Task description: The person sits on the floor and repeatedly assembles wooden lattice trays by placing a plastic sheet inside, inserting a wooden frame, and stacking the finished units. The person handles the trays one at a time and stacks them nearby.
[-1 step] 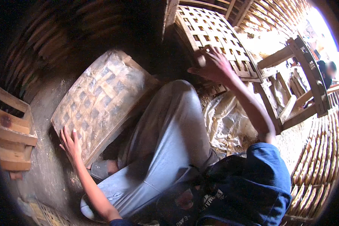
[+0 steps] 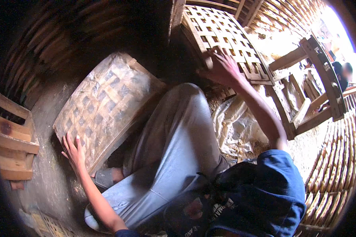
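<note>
A woven slatted tray (image 2: 110,93), wood-framed and covered with cloudy plastic sheet, leans tilted in front of my knees. On its lower left edge rests my left hand (image 2: 74,153), fingers spread and thumb along the rim. Beyond my raised knee, my right hand (image 2: 224,70) reaches to the near left edge of a second woven tray (image 2: 225,33), pale with open gaps in its lattice. The right fingers look bent and are smeared by motion. Whether they grip that tray's frame cannot be made out.
Crumpled clear plastic (image 2: 239,126) lies below my right forearm. A wooden frame (image 2: 324,71) stands at the right, with another person (image 2: 338,75) beyond it. Wooden slats (image 2: 16,142) are at the far left, a yellowish woven piece (image 2: 47,223) at lower left. Bamboo walls (image 2: 328,166) surround.
My right hand's fingers have bent further toward the pale tray's edge. The view has shifted slightly. My left hand stays on the plastic-covered tray.
</note>
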Motion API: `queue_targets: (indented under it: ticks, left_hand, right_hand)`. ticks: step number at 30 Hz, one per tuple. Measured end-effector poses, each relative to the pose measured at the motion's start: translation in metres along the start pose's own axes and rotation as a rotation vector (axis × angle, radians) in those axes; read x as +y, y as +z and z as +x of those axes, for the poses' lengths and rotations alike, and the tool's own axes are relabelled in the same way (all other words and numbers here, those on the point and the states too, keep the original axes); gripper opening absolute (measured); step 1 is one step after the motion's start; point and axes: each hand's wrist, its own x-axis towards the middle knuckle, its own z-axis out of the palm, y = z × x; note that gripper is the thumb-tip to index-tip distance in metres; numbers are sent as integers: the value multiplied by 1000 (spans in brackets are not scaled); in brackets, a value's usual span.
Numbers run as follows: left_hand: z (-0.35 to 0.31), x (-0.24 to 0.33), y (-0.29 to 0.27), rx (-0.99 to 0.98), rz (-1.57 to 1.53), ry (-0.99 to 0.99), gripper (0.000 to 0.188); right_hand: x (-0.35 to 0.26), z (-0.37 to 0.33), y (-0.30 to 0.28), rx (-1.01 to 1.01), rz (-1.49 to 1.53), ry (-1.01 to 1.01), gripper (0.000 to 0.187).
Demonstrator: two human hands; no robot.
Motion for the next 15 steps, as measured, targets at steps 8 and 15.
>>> queue_targets:
  ticks: [8,15]
  left_hand:
    - [4,-10,-2,44,-72,-38,64]
    - [7,-9,6,24,-111,-39,68]
  right_hand:
    - [-34,40,-160,-366,-71,247,42]
    - [-8,-39,-255,-246,-34,236,39]
